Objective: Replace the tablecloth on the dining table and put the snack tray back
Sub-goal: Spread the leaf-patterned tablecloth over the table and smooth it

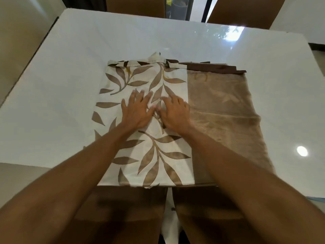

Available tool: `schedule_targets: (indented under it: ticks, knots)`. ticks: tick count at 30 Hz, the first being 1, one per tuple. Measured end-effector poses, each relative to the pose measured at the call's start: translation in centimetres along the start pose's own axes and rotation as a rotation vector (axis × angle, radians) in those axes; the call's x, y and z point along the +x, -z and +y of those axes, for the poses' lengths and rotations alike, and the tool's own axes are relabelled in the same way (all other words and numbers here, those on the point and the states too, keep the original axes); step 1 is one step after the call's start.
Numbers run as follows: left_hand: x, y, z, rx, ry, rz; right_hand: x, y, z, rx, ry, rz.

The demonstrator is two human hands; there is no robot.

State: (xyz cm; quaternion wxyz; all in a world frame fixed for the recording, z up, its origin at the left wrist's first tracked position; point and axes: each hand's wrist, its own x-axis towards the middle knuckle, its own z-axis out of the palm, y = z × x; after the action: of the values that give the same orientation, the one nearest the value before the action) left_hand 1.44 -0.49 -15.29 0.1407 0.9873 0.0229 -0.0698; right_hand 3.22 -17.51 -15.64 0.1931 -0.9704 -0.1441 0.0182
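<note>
A folded tablecloth (146, 81), cream with brown leaf print, lies in the middle of the glossy white dining table (70, 71). A plain tan panel (223, 106) with a dark brown border lies flat beside it on the right. My left hand (136, 110) and my right hand (174, 112) both press flat on the leaf-print part, side by side, fingers straight and spread, thumbs nearly touching. No snack tray is in view.
Two brown chairs (135, 4) (246, 9) stand at the table's far side. Two more brown chair backs (119, 215) are tucked under the near edge, with white fabric hanging between them. The table's right edge shows a dark rim.
</note>
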Motion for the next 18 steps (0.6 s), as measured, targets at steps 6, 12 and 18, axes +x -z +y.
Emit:
schedule_targets:
  ticks: [6, 12, 18]
  knots:
    - [4.9, -0.7, -2.3, 0.033, 0.181, -0.045, 6.3, -1.9, 2.6, -0.086, -0.070, -0.102]
    - [8.3, 1.3, -5.5, 0.000, 0.264, -0.070, 7.9, -1.7, 3.4, -0.160, -0.049, -0.096]
    - [10.3, 1.1, -7.3, 0.076, 0.260, -0.016, 9.9, -1.8, 3.7, -0.207, -0.141, -0.074]
